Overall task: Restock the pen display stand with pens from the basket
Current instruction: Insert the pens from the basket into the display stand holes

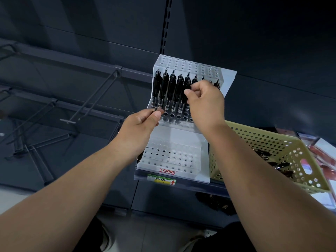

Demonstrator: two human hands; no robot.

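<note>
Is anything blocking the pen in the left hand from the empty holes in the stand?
Nothing visible does. The left hand holds its pen right beside the open holes; the standing pens are a row behind.

A single head-worn wide-angle camera looks forward and down, close above the white perforated plastic display stand on a dark grey shelf.

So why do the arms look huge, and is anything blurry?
Head view: the wide lens stretches the bare forearms toward the bottom; corners fall dark; the white perforated plastic pen stand and black pens look bright and sharp; the beige perforated plastic basket smears toward the right edge.
</note>
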